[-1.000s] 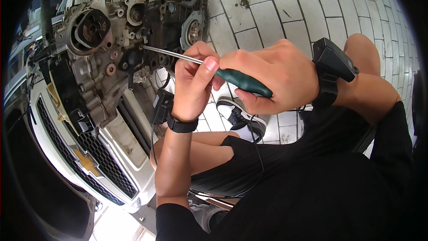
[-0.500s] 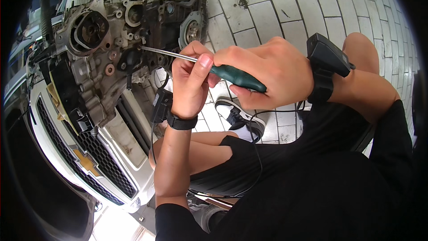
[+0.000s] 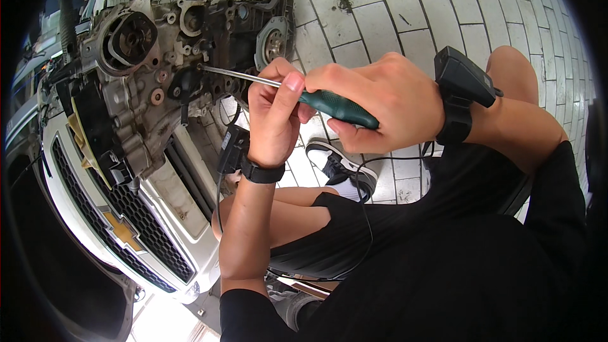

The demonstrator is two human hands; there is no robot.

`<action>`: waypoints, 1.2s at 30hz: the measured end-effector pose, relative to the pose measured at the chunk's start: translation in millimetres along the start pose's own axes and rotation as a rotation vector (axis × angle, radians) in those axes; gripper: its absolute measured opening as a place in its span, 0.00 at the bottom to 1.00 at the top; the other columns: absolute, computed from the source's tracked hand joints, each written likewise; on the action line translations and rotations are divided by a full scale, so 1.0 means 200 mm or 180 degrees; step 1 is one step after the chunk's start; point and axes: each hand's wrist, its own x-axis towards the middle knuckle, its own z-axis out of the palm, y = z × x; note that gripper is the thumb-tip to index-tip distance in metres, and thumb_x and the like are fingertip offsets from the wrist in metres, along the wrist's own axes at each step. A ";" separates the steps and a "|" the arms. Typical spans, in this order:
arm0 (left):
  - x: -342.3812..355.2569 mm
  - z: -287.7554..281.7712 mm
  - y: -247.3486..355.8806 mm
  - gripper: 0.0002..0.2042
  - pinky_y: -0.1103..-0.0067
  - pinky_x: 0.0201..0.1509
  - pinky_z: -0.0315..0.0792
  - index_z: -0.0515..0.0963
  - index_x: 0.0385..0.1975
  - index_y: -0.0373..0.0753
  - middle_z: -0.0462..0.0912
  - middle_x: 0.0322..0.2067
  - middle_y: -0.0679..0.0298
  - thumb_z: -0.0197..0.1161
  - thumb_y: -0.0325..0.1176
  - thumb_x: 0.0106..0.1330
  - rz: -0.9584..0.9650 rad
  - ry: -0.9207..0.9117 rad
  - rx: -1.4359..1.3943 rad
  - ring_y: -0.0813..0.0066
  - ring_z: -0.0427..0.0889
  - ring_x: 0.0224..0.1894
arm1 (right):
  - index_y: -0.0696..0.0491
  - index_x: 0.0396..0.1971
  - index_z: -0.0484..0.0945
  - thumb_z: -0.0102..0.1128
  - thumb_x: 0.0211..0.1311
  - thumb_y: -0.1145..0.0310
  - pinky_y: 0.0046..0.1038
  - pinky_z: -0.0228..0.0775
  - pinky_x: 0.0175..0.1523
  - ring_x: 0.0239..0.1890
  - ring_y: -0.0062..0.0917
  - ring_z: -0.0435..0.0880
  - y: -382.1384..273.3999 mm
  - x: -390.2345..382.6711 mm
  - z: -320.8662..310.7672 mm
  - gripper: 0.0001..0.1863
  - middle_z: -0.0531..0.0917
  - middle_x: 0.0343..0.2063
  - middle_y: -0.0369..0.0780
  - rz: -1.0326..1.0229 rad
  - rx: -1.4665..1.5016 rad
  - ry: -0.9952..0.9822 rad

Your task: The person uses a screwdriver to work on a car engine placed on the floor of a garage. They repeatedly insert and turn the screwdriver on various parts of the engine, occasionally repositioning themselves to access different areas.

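Note:
My right hand (image 3: 386, 102) is wrapped round the dark green handle of a screwdriver (image 3: 345, 111). Thumb and fingers of my left hand (image 3: 276, 111) pinch its metal shaft just ahead of the handle. The shaft points left, and its tip meets the side of a dirty metal engine block (image 3: 136, 104), close to a black round part (image 3: 188, 82). What exactly the tip touches is too small to make out. A large round opening (image 3: 130, 39) and a copper-coloured plug (image 3: 157, 95) show on the block near the tip.
Below the engine, at left, lies a white car front with a black mesh grille (image 3: 142, 234). Pale floor tiles (image 3: 437, 12) spread behind my hands. A thin black cable (image 3: 369, 228) hangs from my right wrist device (image 3: 465, 76) across my lap. My shoe (image 3: 342, 168) is beneath my hands.
My left hand has shifted very slightly right along the shaft. The engine block appears nudged a little. My right hand keeps its grip on the screwdriver, almost unmoved.

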 end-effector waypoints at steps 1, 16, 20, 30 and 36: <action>0.00 0.00 0.00 0.14 0.85 0.27 0.64 0.74 0.32 0.38 0.76 0.23 0.69 0.64 0.40 0.76 -0.0020 0.0017 -0.0027 0.86 0.70 0.21 | 0.51 0.59 0.73 0.66 0.55 0.69 0.31 0.76 0.26 0.21 0.36 0.84 0.00 0.00 0.00 0.28 0.86 0.27 0.37 -0.0001 0.0013 -0.0002; 0.01 0.00 0.03 0.10 0.81 0.28 0.62 0.77 0.47 0.36 0.76 0.24 0.67 0.62 0.35 0.75 -0.0147 -0.0091 -0.0315 0.82 0.69 0.23 | 0.50 0.55 0.71 0.65 0.67 0.65 0.24 0.58 0.25 0.17 0.24 0.72 -0.03 0.02 -0.06 0.20 0.73 0.15 0.37 0.1784 0.1837 0.0000; 0.02 -0.02 0.02 0.11 0.81 0.27 0.60 0.74 0.38 0.39 0.72 0.18 0.68 0.61 0.40 0.78 -0.0094 -0.0083 -0.0248 0.82 0.66 0.19 | 0.49 0.54 0.71 0.65 0.67 0.68 0.31 0.69 0.28 0.21 0.36 0.80 -0.03 0.03 -0.05 0.18 0.78 0.21 0.41 0.0540 0.0404 0.0279; 0.02 0.01 0.05 0.14 0.81 0.31 0.64 0.77 0.49 0.34 0.76 0.23 0.68 0.63 0.38 0.75 -0.0373 0.0029 -0.0150 0.82 0.70 0.24 | 0.51 0.48 0.71 0.70 0.66 0.64 0.35 0.74 0.31 0.26 0.44 0.84 0.00 -0.02 -0.07 0.18 0.82 0.27 0.43 0.1057 0.0259 -0.0440; 0.02 -0.01 0.02 0.08 0.83 0.28 0.60 0.77 0.38 0.37 0.73 0.21 0.71 0.63 0.35 0.76 -0.0322 0.0067 -0.0298 0.85 0.67 0.22 | 0.50 0.47 0.72 0.71 0.64 0.65 0.36 0.72 0.30 0.26 0.44 0.83 -0.01 -0.01 -0.04 0.18 0.82 0.25 0.43 0.0734 0.0066 0.0102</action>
